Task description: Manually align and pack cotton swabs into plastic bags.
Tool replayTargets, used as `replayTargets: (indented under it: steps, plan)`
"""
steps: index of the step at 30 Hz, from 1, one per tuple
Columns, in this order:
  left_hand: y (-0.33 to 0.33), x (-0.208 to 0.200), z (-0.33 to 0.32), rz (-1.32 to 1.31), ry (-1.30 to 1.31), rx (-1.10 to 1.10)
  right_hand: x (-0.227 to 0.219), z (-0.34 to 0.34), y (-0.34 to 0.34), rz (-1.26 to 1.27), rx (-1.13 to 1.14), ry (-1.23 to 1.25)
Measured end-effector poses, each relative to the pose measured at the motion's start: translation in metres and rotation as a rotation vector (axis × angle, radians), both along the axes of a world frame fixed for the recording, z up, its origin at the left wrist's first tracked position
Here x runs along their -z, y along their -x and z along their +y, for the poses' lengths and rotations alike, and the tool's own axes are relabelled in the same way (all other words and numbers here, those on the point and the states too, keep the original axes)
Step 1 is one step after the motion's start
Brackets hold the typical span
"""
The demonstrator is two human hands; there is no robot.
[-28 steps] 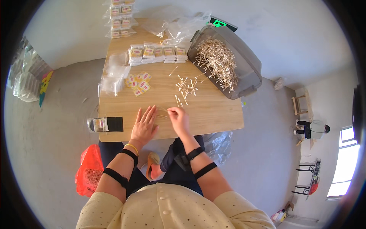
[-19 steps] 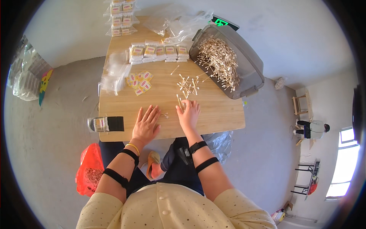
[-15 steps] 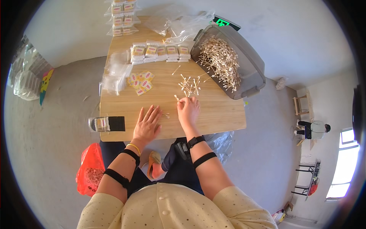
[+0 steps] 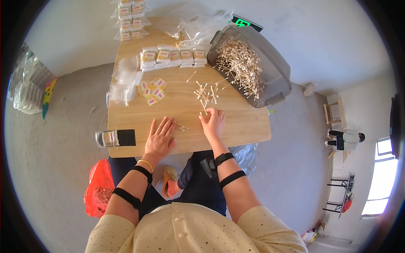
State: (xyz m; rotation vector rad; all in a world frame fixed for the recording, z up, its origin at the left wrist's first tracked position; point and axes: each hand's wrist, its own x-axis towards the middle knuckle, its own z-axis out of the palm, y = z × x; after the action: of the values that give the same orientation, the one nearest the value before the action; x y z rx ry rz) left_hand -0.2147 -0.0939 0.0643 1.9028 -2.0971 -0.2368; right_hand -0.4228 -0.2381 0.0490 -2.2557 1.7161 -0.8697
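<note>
My left hand (image 4: 159, 137) lies flat near the table's front edge, fingers stretched out. A few cotton swabs (image 4: 182, 127) lie by its fingertips, partly hidden under them. To its right, my right hand (image 4: 214, 124) is bent in a pinch, with one cotton swab (image 4: 203, 108) slanting up from between thumb and forefinger. Just beyond is a loose pile of cotton swabs (image 4: 206, 93), and a single swab (image 4: 191, 76) lies apart at the pile's upper left.
A grey plastic bin (image 4: 276, 78) of swabs lies tilted at the back right. Packed swab bags (image 4: 168, 57) line the back. Printed cards (image 4: 152, 90) and clear empty bags (image 4: 126, 82) lie left. A black holder (image 4: 125, 138) with a swab pack sits at the left edge.
My right hand has shifted slightly right, and the swab at its fingertips now stands at a different slant. My left hand stays flat in place. The whole view has moved a little.
</note>
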Motion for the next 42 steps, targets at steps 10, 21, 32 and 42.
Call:
replayTargets:
  steps: [10,21,32,42]
  plan:
    - [-0.001,0.004,-0.001,0.039,0.065,-0.012,-0.003,0.023,-0.068,-0.079,-0.423,-0.038]
    - [0.001,0.005,-0.004,-0.001,0.012,-0.006,-0.01,-0.091,-0.028,0.252,-0.072,-0.028]
    - [0.0,0.001,-0.002,0.017,-0.004,-0.012,-0.008,-0.115,-0.018,-0.029,-0.154,-0.147]
    - [-0.003,0.002,0.001,0.011,0.012,-0.019,-0.037,-0.1,-0.023,-0.952,-0.167,-0.738]
